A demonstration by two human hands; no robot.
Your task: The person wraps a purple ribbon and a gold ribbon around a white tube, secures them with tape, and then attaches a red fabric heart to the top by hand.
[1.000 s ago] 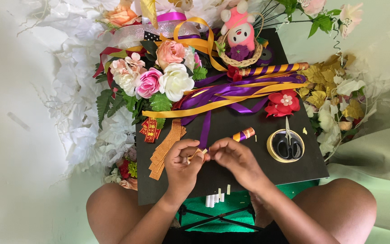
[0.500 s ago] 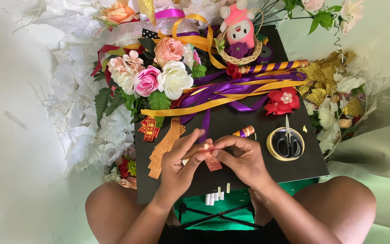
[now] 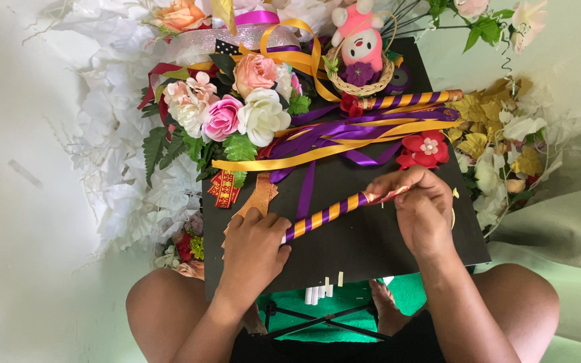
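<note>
A stick wrapped in purple and gold ribbon stripes lies slanted across a black board on my lap. My left hand grips its lower left end. My right hand pinches the upper right end, where a loose shiny pinkish ribbon tail sticks out. A second striped stick lies farther back on the board.
Purple and gold ribbons, a bouquet of pink, white and peach fake flowers, a red flower, a pink plush toy in a small basket, gold leaves and white leaves crowd the board's far side. Small white sticks lie at its near edge.
Both hands were together at the board's middle working a small piece. Now they have spread apart, holding the striped stick by its two ends; my right hand now covers the scissors and tape roll.
</note>
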